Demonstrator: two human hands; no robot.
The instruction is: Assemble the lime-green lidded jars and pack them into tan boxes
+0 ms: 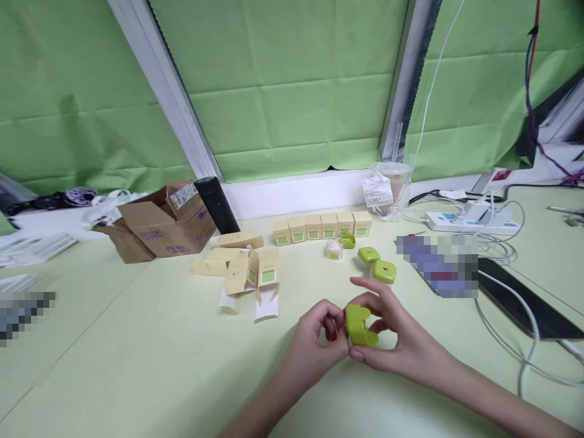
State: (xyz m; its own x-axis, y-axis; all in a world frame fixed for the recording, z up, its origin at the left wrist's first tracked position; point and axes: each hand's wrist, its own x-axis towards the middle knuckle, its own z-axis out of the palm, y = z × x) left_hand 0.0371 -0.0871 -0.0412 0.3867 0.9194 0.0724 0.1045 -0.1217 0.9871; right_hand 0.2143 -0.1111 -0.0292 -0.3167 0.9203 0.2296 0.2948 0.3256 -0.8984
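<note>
A lime-green plastic shell (354,325) with a hollow, cut-out side is held above the table between both hands. My right hand (395,340) grips it with thumb below and fingers above, the index finger raised off it. The curled fingers of my left hand (322,334) pinch at its left edge; their tips are partly hidden. Just beyond lie two rounded green cases, one (368,255) behind the other (384,271). Farther back, a small clear-wrapped piece (334,249) with white and yellow in it lies beside a green open shell (347,240).
A row of several small cream boxes (314,227) stands at the back. Opened cream boxes (268,271) lie left of centre, before a brown carton (166,228) and a black cylinder (216,204). Rightward are a black phone-like slab (529,298), a power strip (474,222) and loose white cables.
</note>
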